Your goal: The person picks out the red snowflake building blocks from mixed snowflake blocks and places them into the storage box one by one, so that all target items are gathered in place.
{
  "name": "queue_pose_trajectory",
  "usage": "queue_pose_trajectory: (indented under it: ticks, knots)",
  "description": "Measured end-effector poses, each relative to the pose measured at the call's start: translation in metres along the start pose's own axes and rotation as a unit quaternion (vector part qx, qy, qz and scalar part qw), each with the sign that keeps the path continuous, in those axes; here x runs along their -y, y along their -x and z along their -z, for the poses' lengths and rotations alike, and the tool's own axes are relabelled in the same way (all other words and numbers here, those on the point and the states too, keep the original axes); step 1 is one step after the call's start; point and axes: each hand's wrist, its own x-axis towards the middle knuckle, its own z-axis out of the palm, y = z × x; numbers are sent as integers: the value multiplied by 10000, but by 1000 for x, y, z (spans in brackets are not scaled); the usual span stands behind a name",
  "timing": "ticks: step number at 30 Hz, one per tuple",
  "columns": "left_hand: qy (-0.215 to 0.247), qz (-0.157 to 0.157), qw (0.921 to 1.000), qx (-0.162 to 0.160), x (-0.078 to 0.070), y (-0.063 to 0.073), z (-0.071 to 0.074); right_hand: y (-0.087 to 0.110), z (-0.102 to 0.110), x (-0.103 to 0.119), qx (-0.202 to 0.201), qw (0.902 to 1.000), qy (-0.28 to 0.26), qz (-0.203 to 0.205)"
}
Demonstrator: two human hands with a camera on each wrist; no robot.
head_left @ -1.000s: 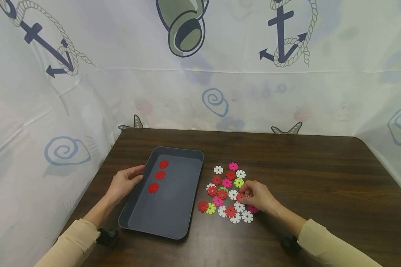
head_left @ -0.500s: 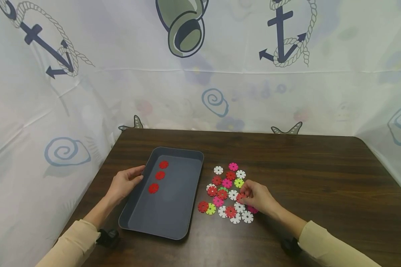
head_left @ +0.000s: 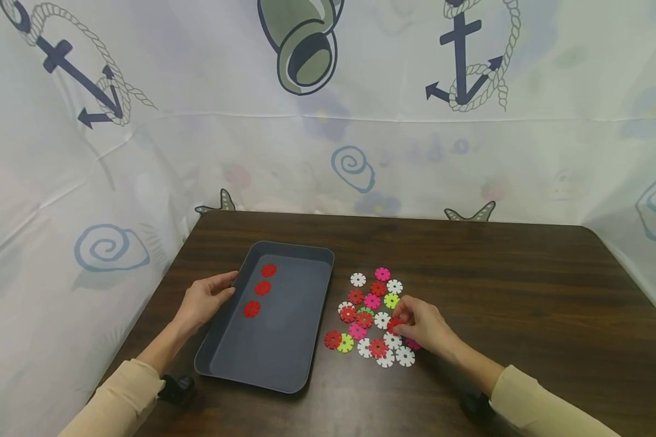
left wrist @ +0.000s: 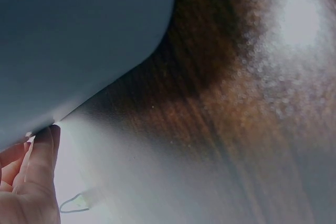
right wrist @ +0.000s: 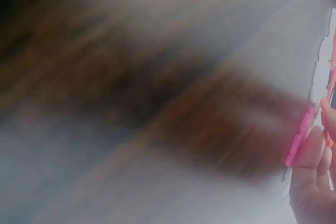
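Note:
My right hand pinches a red notched disc between thumb and fingers, low over the right side of a loose cluster of discs. A pink disc lies partly under this hand and also shows as a pink disc in the right wrist view. With fairly straight fingers, my left hand touches the left rim of the dark grey tray. The left wrist view shows those fingers against the tray's outer side. Inside the tray, three red discs form a row near the left wall.
Between the tray and my right hand lie several notched discs: white discs, red discs, pink discs, yellow-green discs and a mostly covered green one. Some overlap. The brown table meets a printed cloth behind.

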Motion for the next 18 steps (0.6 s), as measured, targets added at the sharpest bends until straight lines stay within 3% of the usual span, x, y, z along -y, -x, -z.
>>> queue_pose_trajectory:
  ticks: [9, 18]
  knots:
    - [-14, 4, 10000, -10, 0, 0, 0, -2, 8, 1, 89, 9975, -702, 61]
    - [-22, 15, 10000, -36, 2, -1, 0, -11, 6, 19, 121, 9914, -1288, 210]
